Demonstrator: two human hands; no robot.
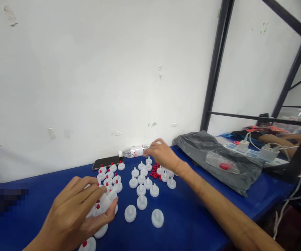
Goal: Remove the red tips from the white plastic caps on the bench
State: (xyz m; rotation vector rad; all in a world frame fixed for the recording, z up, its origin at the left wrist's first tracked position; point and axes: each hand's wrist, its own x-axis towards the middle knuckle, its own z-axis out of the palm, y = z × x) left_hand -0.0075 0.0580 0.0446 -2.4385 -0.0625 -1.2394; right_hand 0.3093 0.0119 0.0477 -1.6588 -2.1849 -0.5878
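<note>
My left hand (77,205) is closed around a white nozzle cap (105,201), its spout tilted up to the right. Under and behind that hand stand several white nozzle caps with red tips (109,173). My right hand (162,153) hangs above the far side of the table, beside a clear plastic bottle (136,151). Its fingers are curled together, and whatever is between the fingertips is too small to make out. Below it lies a pile of small red tips (155,172), partly hidden among white nozzle caps without tips (141,179).
A dark phone (107,162) lies at the back of the blue table (189,216). On the right are a grey plastic bag (218,160), a clear bag with red pieces (223,164), a metal rack post (215,66) and a power strip (260,155) with chargers. Another person's arm (281,139) shows beyond.
</note>
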